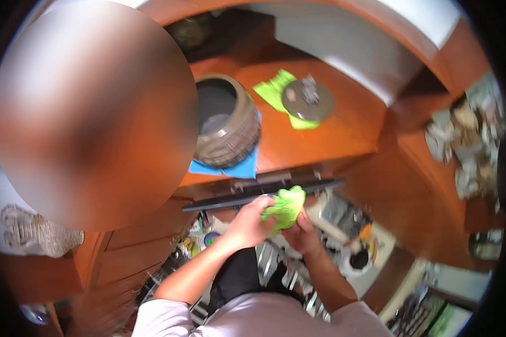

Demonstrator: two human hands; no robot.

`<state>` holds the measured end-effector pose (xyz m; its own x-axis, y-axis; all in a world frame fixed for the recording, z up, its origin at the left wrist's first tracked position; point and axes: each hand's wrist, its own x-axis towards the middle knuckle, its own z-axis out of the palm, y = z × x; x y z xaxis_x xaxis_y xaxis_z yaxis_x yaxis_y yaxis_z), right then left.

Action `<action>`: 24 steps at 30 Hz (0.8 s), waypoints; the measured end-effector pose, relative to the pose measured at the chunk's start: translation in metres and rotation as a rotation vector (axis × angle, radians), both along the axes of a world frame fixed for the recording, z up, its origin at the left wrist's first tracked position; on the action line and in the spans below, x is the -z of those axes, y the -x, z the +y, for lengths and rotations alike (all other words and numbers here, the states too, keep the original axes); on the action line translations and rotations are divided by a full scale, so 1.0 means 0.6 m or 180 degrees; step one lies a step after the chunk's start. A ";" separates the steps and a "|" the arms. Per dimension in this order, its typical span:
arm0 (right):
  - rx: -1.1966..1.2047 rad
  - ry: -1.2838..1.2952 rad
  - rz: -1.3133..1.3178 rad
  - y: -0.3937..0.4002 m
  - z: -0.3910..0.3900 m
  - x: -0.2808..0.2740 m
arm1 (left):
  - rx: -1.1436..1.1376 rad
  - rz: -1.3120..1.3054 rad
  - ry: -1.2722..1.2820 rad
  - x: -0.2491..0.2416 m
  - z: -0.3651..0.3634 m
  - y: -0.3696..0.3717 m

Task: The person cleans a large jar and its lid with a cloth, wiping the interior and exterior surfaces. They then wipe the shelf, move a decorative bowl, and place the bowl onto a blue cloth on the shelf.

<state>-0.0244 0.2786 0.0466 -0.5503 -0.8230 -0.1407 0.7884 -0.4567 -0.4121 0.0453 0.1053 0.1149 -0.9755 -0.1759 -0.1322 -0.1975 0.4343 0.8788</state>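
Note:
Both of my hands meet in front of me on a crumpled bright green cloth (287,206). My left hand (249,222) closes over the cloth from the left. My right hand (302,231) grips it from below and behind. The cloth sits just under a long dark bar (247,197) along the front edge of an orange-brown wooden surface (331,135). Whether the cloth touches the bar I cannot tell.
On the wood stand a brown woven pot (227,121) on a blue mat (242,168), a second green cloth (272,90) and a round grey lid (308,100). Wooden drawers (129,247) lie left. A large blurred patch covers the upper left. Cluttered items lie below and at the right.

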 end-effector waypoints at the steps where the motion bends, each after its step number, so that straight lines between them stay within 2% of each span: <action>1: 0.0050 -0.0261 0.0021 -0.014 0.050 0.045 | 0.0217 -0.0068 -0.0059 0.027 0.037 -0.009; 2: 0.0131 -0.0560 0.0000 -0.030 0.099 0.089 | 0.0480 -0.0153 -0.0161 0.055 0.077 -0.018; 4: 0.0715 -0.0793 -0.0371 -0.065 0.169 0.159 | 0.0667 0.0216 0.0533 0.104 0.137 -0.046; 5: 0.0754 -0.1058 -0.0822 -0.082 0.217 0.187 | 0.0725 -0.0277 0.0493 0.091 0.150 -0.058; 6: 0.0785 -0.1237 -0.1232 -0.092 0.264 0.216 | 0.0638 -0.0387 0.0518 0.103 0.158 -0.076; 8: 0.1003 -0.1548 -0.0966 -0.113 0.344 0.266 | 0.0606 -0.0716 0.0357 0.129 0.145 -0.113; 10: 0.1601 -0.2365 -0.1175 -0.146 0.410 0.358 | 0.0493 -0.0882 0.0311 0.161 0.109 -0.156; 11: 0.1733 -0.2694 -0.1241 -0.156 0.446 0.376 | 0.0660 -0.0907 0.0636 0.155 0.094 -0.167; 14: 0.2188 -0.3519 -0.1495 -0.196 0.546 0.427 | 0.0379 -0.1430 0.0815 0.172 0.055 -0.220; 15: 0.2389 -0.3800 -0.1875 -0.201 0.573 0.453 | 0.0288 -0.1551 0.0795 0.178 0.043 -0.232; 18: 0.2914 -0.3155 -0.2083 -0.217 0.653 0.507 | 0.0090 -0.1788 0.0726 0.179 0.026 -0.252; 21: 0.3139 -0.2605 -0.1867 -0.202 0.679 0.477 | 0.0039 -0.2096 0.0824 0.179 0.022 -0.252; 22: 0.3162 -0.2708 -0.1968 -0.195 0.687 0.471 | 0.0038 -0.2050 0.0730 0.186 0.024 -0.258; 24: 0.3228 -0.2153 -0.1756 -0.195 0.718 0.505 | -0.0004 -0.1923 0.0573 0.200 0.022 -0.271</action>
